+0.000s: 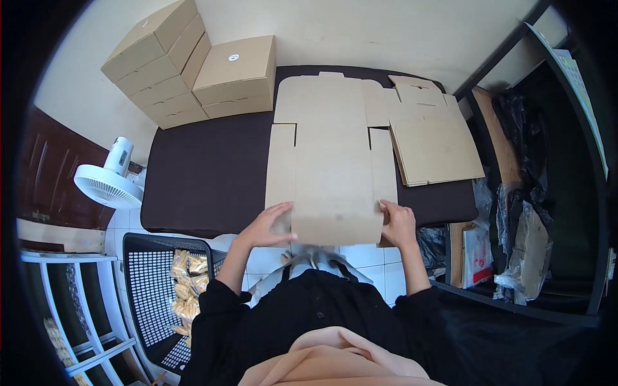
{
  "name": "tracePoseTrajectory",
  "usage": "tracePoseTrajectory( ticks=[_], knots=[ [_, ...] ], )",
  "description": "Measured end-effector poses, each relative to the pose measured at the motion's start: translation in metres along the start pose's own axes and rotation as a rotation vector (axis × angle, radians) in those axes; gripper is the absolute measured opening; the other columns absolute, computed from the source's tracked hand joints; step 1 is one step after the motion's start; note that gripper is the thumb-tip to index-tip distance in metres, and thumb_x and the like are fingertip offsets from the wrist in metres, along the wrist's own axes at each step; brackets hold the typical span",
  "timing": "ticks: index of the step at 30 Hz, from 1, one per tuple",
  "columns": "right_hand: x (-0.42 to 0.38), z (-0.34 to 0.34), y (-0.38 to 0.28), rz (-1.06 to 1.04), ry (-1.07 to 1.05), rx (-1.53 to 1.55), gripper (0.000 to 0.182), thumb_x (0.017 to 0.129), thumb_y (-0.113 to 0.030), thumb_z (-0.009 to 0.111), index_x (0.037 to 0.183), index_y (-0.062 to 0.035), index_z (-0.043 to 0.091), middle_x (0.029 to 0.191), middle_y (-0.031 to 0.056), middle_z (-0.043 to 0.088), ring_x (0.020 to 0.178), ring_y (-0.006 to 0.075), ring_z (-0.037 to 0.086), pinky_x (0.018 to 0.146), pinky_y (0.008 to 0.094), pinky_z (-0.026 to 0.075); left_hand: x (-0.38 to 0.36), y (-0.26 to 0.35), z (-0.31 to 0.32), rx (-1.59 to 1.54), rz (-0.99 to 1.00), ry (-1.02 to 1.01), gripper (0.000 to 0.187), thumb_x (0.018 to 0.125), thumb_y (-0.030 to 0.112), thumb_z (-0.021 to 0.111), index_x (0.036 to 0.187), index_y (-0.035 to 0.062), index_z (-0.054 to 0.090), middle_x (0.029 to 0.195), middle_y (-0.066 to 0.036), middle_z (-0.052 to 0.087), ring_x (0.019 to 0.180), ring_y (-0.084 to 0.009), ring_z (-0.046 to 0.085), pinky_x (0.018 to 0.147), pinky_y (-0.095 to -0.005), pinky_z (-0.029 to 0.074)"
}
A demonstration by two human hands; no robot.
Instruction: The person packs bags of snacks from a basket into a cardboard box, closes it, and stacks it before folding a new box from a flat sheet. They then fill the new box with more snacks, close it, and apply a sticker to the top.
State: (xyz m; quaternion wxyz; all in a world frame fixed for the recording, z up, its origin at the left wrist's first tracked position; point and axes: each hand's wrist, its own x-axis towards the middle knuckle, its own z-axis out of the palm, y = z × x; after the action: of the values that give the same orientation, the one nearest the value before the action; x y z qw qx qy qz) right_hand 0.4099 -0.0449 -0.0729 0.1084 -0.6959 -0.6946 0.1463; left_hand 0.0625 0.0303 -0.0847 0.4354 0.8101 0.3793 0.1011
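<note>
A partly unfolded cardboard box blank (pixel 335 154) lies on the dark-covered table, with slits along both sides and its near end bent up. My left hand (pixel 267 226) grips the near left corner, its thumb and fingers spaced around the bent panel. At the near right corner, my right hand (pixel 399 224) holds the panel's edge with curled fingers. Part of its grip is hidden by the cardboard.
Folded boxes (pixel 161 71) are stacked at the back left, beside another box pile (pixel 235 71). Flat cardboard blanks (pixel 438 148) lie right of the work. A black basket (pixel 151 283) with packaged goods and a white fan (pixel 109 183) stand left; a metal rack (pixel 515 312) stands right.
</note>
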Motion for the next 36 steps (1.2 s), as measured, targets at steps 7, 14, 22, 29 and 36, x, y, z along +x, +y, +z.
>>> tracePoseTrajectory(
  ticks=[7, 14, 22, 29, 36],
  knots=[
    [0.031, 0.016, -0.012, 0.284, 0.037, -0.013, 0.094, 0.052, -0.046, 0.076, 0.128, -0.0082, 0.036, 0.102, 0.0121, 0.049, 0.098, 0.0273, 0.048, 0.078, 0.04, 0.04, 0.013, -0.013, 0.016, -0.307, -0.095, 0.295, 0.071, 0.077, 0.034, 0.06, 0.132, 0.0036, 0.028, 0.117, -0.013, 0.047, 0.112, -0.026, 0.043, 0.097, -0.0367, 0.03],
    [0.042, 0.023, 0.001, 0.183, -0.117, 0.126, 0.095, 0.054, -0.041, 0.077, 0.132, -0.0126, 0.032, 0.106, 0.0116, 0.049, 0.101, 0.0268, 0.048, 0.079, 0.0399, 0.039, 0.028, 0.005, 0.023, 0.17, -0.164, 0.33, 0.079, 0.067, 0.04, 0.068, 0.132, 0.0112, 0.031, 0.111, -0.009, 0.042, 0.109, -0.0223, 0.036, 0.089, -0.0371, 0.026],
    [0.014, 0.035, -0.019, 0.204, 0.193, 0.789, 0.033, 0.076, -0.025, 0.065, 0.103, -0.0061, 0.061, 0.087, 0.0104, 0.052, 0.078, 0.0194, 0.051, 0.069, 0.0285, 0.041, 0.032, -0.024, 0.021, -0.548, -0.157, 0.426, 0.055, 0.086, 0.031, 0.048, 0.132, 0.0075, 0.031, 0.107, -0.01, 0.049, 0.1, -0.0184, 0.045, 0.092, -0.0329, 0.03],
    [-0.041, 0.016, -0.052, 0.085, 0.245, 0.081, 0.062, 0.057, -0.017, 0.076, 0.114, -0.0104, 0.051, 0.114, 0.0153, 0.04, 0.105, 0.0302, 0.041, 0.089, 0.0409, 0.034, 0.031, -0.037, 0.028, -0.362, -0.121, 0.451, 0.058, 0.08, 0.027, 0.057, 0.128, 0.0033, 0.034, 0.109, -0.012, 0.048, 0.102, -0.0199, 0.046, 0.093, -0.0317, 0.032],
    [-0.046, 0.037, -0.044, 0.099, 0.18, 0.08, 0.077, 0.058, -0.026, 0.076, 0.124, -0.0136, 0.039, 0.128, 0.0151, 0.031, 0.121, 0.0337, 0.027, 0.101, 0.0494, 0.016, 0.025, -0.002, 0.028, 0.135, -0.193, 0.356, 0.088, 0.062, 0.04, 0.072, 0.131, 0.0072, 0.027, 0.124, -0.013, 0.032, 0.115, -0.0266, 0.033, 0.095, -0.0405, 0.024]
  ],
)
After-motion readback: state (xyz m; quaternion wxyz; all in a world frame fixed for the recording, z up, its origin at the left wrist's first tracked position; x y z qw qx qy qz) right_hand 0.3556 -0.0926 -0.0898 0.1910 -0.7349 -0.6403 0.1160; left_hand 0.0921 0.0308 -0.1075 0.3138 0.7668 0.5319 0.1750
